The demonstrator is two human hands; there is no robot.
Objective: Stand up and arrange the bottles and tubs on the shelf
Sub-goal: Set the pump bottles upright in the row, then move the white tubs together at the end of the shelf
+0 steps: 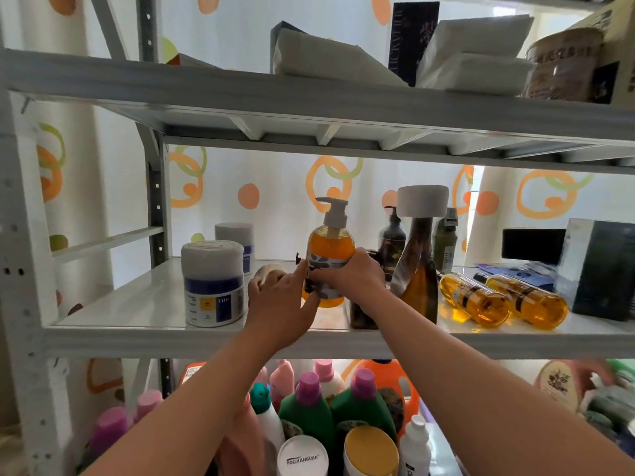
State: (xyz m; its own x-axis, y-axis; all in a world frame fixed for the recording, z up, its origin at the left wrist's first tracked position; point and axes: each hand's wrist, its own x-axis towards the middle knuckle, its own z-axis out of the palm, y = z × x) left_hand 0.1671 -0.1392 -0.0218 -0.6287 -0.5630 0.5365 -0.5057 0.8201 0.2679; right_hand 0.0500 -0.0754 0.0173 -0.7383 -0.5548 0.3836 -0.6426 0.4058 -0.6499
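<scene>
The orange pump bottle [330, 249] stands upright on the middle shelf [206, 338], its long axis vertical and its pump head pointed to the left. It is gripped round the label by the right hand [350, 276], fingers curled about its body. The left hand [278, 304] is laid against its lower left side with fingers fairly straight, nothing being clasped.

Two amber bottles [476, 298] [527, 300] lie on their sides to the right of the right hand, beyond a tall white-capped bottle [417, 269]. Their long axes run from back-left to front-right, necks toward the hand. The right hand is the nearer, so it would probably be the one used to raise them.

Left of the left hand a white-lidded tub [212, 286] stands upright; its blue and yellow label is too small to be read. On a white lid [302, 456] on the shelf below, "YOUJIANGUAN" can be read.
</scene>
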